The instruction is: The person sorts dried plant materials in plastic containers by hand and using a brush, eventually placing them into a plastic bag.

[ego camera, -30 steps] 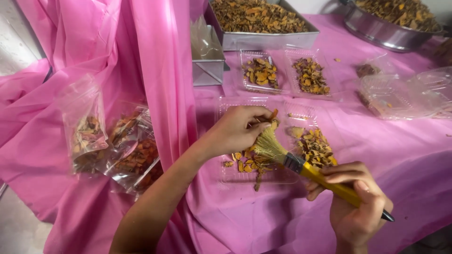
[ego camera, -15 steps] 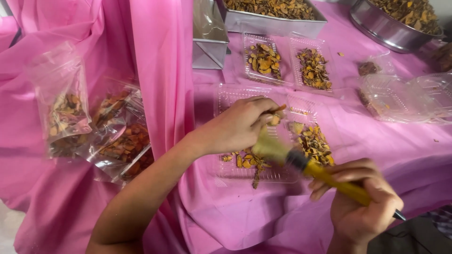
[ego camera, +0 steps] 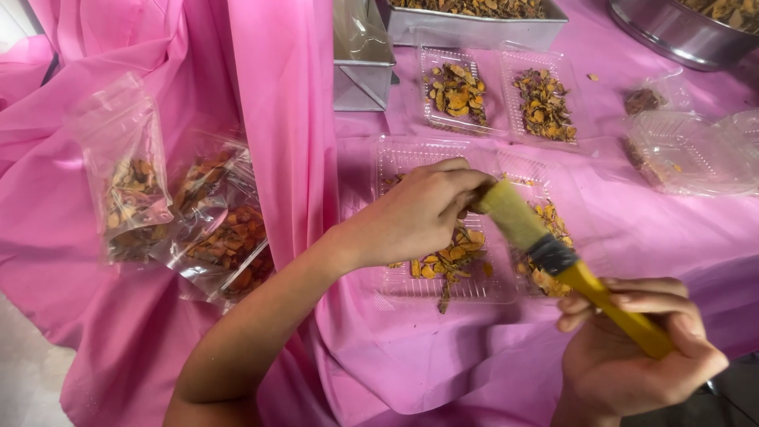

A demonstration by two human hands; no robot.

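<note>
Head view, looking down on a tabletop [ego camera: 632,237] draped in pink cloth.

Right hand [ego camera: 632,348]: low right in the frame, grip clamped around the yellow handle of a paintbrush [ego camera: 553,257]. The brush angles up and to the left, dark ferrule at mid-length, pale bristles at the upper end.

Left hand [ego camera: 419,213]: reaches in from lower left, forearm crossing the cloth. Fingertips pinched together right at the bristle tips, touching them; whether a small piece sits between the fingers cannot be told.

Both hands are above a clear two-part plastic tray [ego camera: 443,277] that lies at the centre of the tabletop. It holds scattered orange and brown dried pieces [ego camera: 451,261], some beneath the brush.

Behind it, a second clear tray [ego camera: 506,95] with two heaps of the same dried material. Further back, a rectangular metal pan [ego camera: 474,24] filled with it, and a smaller metal box [ego camera: 360,63] just to its left. A round metal bowl [ego camera: 672,35] is at the top right corner. Empty clear trays [ego camera: 696,154] lie at the right.

At left, well apart from the hands, clear plastic bags [ego camera: 182,213] partly filled with dried pieces rest on the cloth.
</note>
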